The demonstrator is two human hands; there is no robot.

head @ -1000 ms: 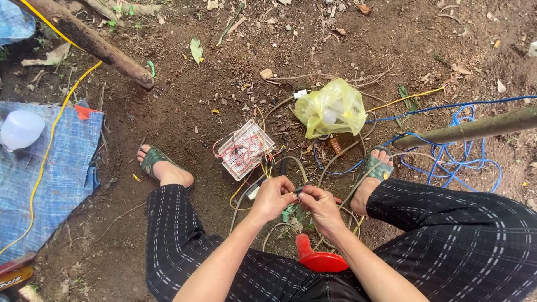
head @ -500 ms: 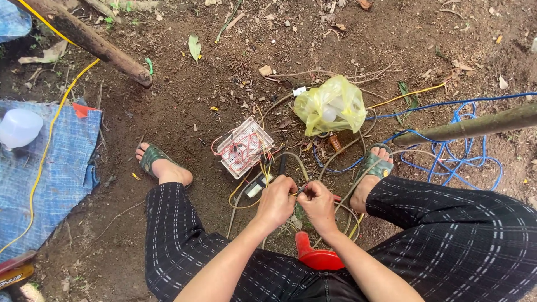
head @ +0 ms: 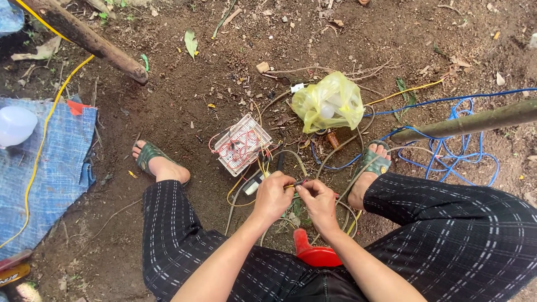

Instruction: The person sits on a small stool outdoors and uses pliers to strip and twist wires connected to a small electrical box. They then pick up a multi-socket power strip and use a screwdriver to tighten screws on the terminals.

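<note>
Both hands had come a little closer together than a moment before, and the thin wire between them sat higher, just above the tangle on the ground. Her left hand (head: pixel 273 196) was closed, with the fingers pressed on the thin wire (head: pixel 296 183). Her right hand (head: pixel 320 200) pinched the same wire from the other side, so the two sets of fingertips almost touched.

To do this bit well, the person should probably hold the wire still with one hand and work only with the other, slowly, so the small end does not slip or snap.

That wire ran out from between the fingers toward the white breadboard (head: pixel 241 144), which lay on the dirt just ahead of the hands, full of red wires. A yellow plastic bag (head: pixel 329 102) sat farther off, near the foot in the green sandal (head: pixel 373 163). A red stool (head: pixel 311 253) peeked out below the hands. Blue cable (head: pixel 458 154) curled on the right.
</note>
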